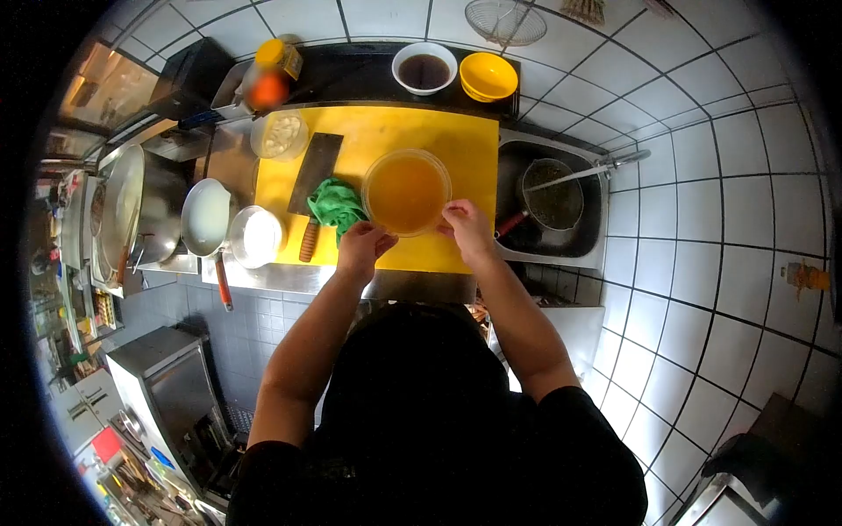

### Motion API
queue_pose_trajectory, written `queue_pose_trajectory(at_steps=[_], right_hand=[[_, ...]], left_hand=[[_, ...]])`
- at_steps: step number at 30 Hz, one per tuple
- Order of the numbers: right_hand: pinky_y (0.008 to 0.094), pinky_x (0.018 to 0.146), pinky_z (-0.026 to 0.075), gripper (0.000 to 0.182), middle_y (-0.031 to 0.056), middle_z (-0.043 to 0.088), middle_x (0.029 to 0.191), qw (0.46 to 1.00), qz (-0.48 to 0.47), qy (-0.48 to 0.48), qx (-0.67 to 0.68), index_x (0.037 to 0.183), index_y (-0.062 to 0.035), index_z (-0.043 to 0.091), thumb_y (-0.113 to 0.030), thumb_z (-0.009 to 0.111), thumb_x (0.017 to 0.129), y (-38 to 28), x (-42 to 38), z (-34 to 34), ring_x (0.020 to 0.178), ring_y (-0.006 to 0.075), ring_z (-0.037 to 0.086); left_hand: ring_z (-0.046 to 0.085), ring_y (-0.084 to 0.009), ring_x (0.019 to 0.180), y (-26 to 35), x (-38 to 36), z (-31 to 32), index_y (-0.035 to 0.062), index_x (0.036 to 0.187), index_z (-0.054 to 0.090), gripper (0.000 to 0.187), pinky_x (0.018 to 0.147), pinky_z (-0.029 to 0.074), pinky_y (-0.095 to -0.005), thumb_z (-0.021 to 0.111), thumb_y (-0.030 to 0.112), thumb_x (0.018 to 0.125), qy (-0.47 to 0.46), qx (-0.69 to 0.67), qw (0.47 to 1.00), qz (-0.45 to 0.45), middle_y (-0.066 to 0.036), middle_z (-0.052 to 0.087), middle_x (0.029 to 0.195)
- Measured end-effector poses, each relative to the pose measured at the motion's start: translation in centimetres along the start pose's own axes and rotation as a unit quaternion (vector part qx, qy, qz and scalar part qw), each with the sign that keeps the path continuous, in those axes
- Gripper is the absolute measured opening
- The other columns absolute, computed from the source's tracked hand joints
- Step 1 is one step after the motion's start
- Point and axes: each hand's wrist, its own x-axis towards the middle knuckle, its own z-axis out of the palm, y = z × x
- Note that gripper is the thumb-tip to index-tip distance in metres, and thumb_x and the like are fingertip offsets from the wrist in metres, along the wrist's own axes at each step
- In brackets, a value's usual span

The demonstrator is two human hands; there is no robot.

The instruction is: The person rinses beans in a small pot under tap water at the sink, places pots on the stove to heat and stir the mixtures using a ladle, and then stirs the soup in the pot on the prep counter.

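A round clear container (407, 192) of orange-yellow liquid stands on the yellow cutting board (465, 140). My left hand (364, 248) is at its lower left rim, thumb and fingers pinched together. At the lower right rim my right hand (467, 230) pinches the edge. Left of the container lies a crumpled green cloth (336, 207), partly over a cleaver (317, 167) with a brown handle. A clear tub of pale pieces (281, 135) sits at the board's upper left corner, and a white bowl (256, 238) at its lower left.
Behind the board are a white bowl of dark liquid (424, 69), a yellow bowl (488, 77) and a yellow-lidded jar (279, 58). A pan (553, 195) lies in the sink (592, 237) at right, under the tap (627, 159). Another pan (207, 217) and a wok (124, 210) are left.
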Motion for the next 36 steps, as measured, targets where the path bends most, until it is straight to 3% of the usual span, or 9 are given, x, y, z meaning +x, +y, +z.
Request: queue_pose_trajectory(at_steps=[11,16,22,26,29,31,32,34,36], right_hand=[[0.0338,0.077,0.054,0.020,0.0085,0.059,0.104,1.000,0.013,-0.009,-0.010,0.111,-0.0034,0.055,-0.012,0.060,0.094,-1.9,3.1,0.1,0.088,0.0195,0.061],[0.0331,0.075,0.055,0.018,0.0074,0.058,0.103,0.998,-0.043,-0.011,-0.041,0.112,-0.0042,0.056,-0.011,0.058,0.095,-0.9,6.7,-0.5,0.089,0.0190,0.061],[0.0334,0.076,0.055,0.022,0.0081,0.060,0.105,1.000,-0.001,0.016,-0.021,0.115,-0.0034,0.057,-0.012,0.059,0.095,-3.2,7.7,0.6,0.089,0.0195,0.062],[0.0330,0.074,0.055,0.027,0.0092,0.061,0.109,0.989,-0.044,0.003,-0.141,0.117,-0.0026,0.060,-0.012,0.060,0.093,-2.8,9.8,-0.2,0.089,0.0200,0.062],[0.0291,0.070,0.051,0.028,0.0076,0.064,0.104,0.995,-0.032,0.020,-0.095,0.118,-0.0075,0.062,-0.017,0.064,0.091,-5.3,7.5,1.8,0.085,0.0169,0.062],[0.0301,0.070,0.052,0.030,0.0074,0.066,0.106,0.977,-0.074,0.054,-0.190,0.117,-0.0068,0.063,-0.020,0.066,0.091,-3.9,9.5,1.8,0.087,0.0170,0.063],[0.0337,0.077,0.053,0.034,0.0147,0.067,0.107,0.969,-0.099,0.049,-0.221,0.124,-0.0076,0.061,-0.020,0.063,0.092,-3.7,10.0,2.0,0.093,0.0221,0.064],[0.0343,0.075,0.055,0.038,0.0175,0.065,0.113,0.966,-0.052,0.034,-0.251,0.128,-0.0100,0.058,-0.021,0.062,0.092,-5.8,8.5,2.3,0.093,0.0262,0.066],[0.0353,0.074,0.055,0.040,0.0194,0.063,0.115,0.950,-0.100,0.052,-0.290,0.131,-0.0106,0.056,-0.021,0.062,0.093,-4.6,9.1,2.2,0.090,0.0264,0.066]], left_hand=[[0.066,-0.0254,0.080,1.0,2.5,1.8,-0.0053,0.097,0.059,0.013,0.074,0.061,-0.0358,0.063,0.000,0.085,0.037,-0.009,0.999,0.014,-0.014,0.061,0.090],[0.065,-0.0236,0.078,1.8,4.1,2.7,-0.0037,0.092,0.057,0.013,0.073,0.061,-0.0343,0.066,0.004,0.087,0.021,-0.022,0.999,0.033,-0.011,0.060,0.087],[0.065,-0.0216,0.071,3.5,5.3,3.6,-0.0030,0.086,0.057,0.007,0.069,0.060,-0.0326,0.063,0.000,0.085,0.039,-0.030,0.998,0.031,-0.011,0.061,0.084],[0.064,-0.0209,0.071,2.5,8.9,2.6,-0.0007,0.092,0.065,0.014,0.062,0.055,-0.0338,0.068,0.001,0.078,0.061,0.106,0.992,0.034,-0.011,0.065,0.080],[0.067,-0.0289,0.079,3.4,9.2,2.2,-0.0046,0.108,0.057,0.025,0.073,0.058,-0.0362,0.061,0.002,0.084,0.011,-0.046,0.998,0.031,-0.017,0.065,0.092],[0.067,-0.0291,0.081,3.6,11.2,1.6,-0.0043,0.108,0.056,0.021,0.075,0.059,-0.0365,0.055,0.000,0.088,0.003,0.037,0.999,0.025,-0.017,0.065,0.092],[0.066,-0.0283,0.082,5.2,10.1,3.0,-0.0038,0.105,0.056,0.018,0.078,0.059,-0.0352,0.056,0.000,0.088,0.044,0.047,0.998,0.022,-0.016,0.064,0.093],[0.066,-0.0270,0.084,4.6,11.6,1.6,-0.0054,0.104,0.056,0.017,0.080,0.058,-0.0334,0.059,-0.001,0.088,-0.030,0.035,0.997,0.062,-0.015,0.063,0.099],[0.066,-0.0278,0.085,6.0,11.0,2.6,-0.0054,0.104,0.056,0.017,0.079,0.058,-0.0331,0.059,0.001,0.089,-0.017,0.046,0.998,0.030,-0.015,0.062,0.099]])
